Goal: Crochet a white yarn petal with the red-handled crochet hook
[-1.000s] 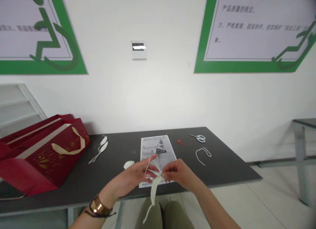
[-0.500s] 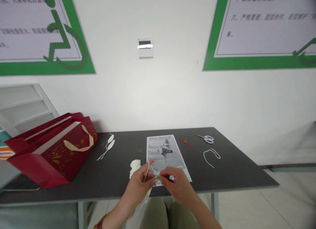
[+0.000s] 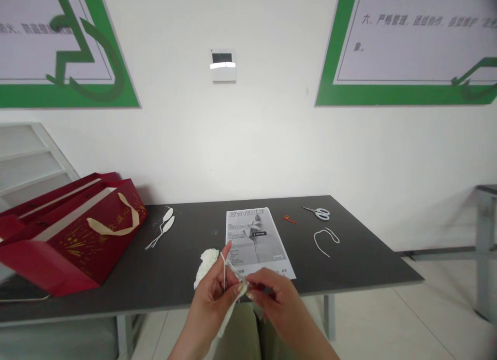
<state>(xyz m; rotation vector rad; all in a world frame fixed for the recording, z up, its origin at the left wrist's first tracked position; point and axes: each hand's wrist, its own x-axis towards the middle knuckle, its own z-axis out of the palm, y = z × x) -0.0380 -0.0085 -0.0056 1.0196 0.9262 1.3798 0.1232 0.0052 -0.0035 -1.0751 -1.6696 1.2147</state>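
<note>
My left hand (image 3: 213, 298) pinches a narrow strip of white crochet work (image 3: 230, 314) between thumb and fingers. White yarn (image 3: 224, 269) runs over its raised index finger. Close against it, my right hand (image 3: 274, 292) is closed on a crochet hook (image 3: 261, 286); its dark red handle shows partly, and the tip is at the edge of the work. Behind my left hand lies a bundle of white yarn (image 3: 206, 264) on the table. A printed pattern sheet (image 3: 243, 246) with a flower picture lies just beyond both hands.
On the dark table (image 3: 310, 282), scissors (image 3: 321, 213), a small orange-red item (image 3: 289, 219) and a loose white cord (image 3: 316, 241) lie right of the sheet. Two white leaf-shaped pieces (image 3: 167, 224) lie left. A red gift bag (image 3: 85, 241) stands at the far left, before the wall.
The view has shifted slightly, so the table things sit further left and higher. Both hands stay together at the work; more of the white strip now shows below my left thumb.
</note>
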